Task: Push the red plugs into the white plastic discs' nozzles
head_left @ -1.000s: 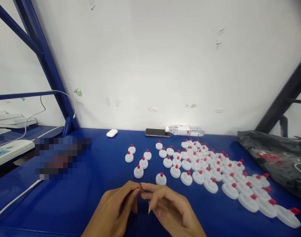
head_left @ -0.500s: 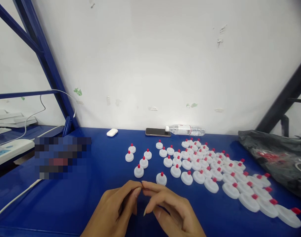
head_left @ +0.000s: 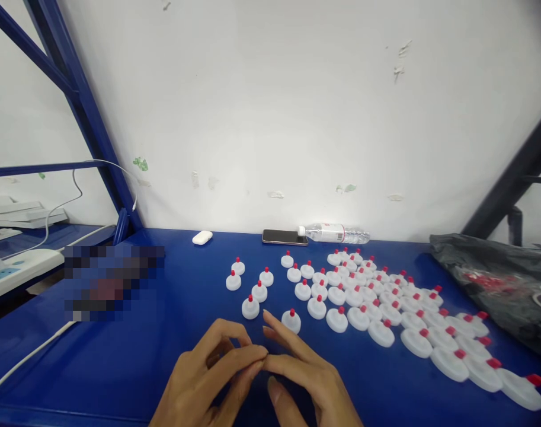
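My left hand [head_left: 212,370] and my right hand [head_left: 308,370] meet above the near edge of the blue table [head_left: 105,367]. The left thumb and fingers are pinched together at the tip of a right finger; whether anything small lies between them is hidden. My right hand has its fingers apart, the index stretched forward and the thumb below, with nothing seen in it. Just beyond the fingertips stand two white round caps with red tips, one cap [head_left: 250,308] at left and another cap [head_left: 291,321] at right.
Many similar caps [head_left: 359,318] cover the table's right side. Along the wall lie a white case [head_left: 202,238], a phone [head_left: 284,238] and a plastic bottle [head_left: 336,233]. A black bag [head_left: 496,284] sits far right. A white cable [head_left: 30,359] and a power strip [head_left: 21,270] are at left.
The left fingers have shifted and now pinch at a right fingertip. My right index finger has lifted and stretched forward, away from the left fingers. The caps stay in place.
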{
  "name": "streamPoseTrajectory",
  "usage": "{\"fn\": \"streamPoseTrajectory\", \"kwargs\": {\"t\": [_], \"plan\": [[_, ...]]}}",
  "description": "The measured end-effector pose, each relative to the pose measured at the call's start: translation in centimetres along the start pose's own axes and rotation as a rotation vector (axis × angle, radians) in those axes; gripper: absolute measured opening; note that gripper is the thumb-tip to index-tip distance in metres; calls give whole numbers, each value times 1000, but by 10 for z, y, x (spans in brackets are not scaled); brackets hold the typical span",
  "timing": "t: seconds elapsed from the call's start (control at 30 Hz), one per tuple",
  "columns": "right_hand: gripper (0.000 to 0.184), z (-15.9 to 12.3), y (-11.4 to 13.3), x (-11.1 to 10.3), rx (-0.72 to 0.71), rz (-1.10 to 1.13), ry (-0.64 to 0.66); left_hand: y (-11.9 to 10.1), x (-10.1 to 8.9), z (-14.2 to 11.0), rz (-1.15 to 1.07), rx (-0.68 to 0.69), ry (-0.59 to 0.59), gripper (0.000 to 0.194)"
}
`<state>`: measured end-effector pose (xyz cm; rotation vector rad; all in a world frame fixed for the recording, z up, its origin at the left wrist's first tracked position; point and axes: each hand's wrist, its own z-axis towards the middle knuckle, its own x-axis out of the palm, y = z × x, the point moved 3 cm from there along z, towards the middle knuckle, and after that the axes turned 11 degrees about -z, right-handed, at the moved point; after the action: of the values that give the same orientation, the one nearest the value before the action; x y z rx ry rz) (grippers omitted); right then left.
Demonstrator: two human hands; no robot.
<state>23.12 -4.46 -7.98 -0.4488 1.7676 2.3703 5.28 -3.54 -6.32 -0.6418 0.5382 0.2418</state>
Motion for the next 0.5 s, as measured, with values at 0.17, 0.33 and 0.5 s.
{"fn": "streamPoseTrajectory", "kwargs": {"t": [0.17, 0.33, 0.5], "plan": [[37, -1, -2, 4, -11, -94, 6, 2, 5, -3, 177, 88, 84, 25], [40, -3, -11, 6, -92, -299, 4, 1, 5, -6, 348, 202, 110, 32], [41, -3, -16, 7, -201, -516, 52, -7, -2, -7, 494, 343, 134, 38]]}}
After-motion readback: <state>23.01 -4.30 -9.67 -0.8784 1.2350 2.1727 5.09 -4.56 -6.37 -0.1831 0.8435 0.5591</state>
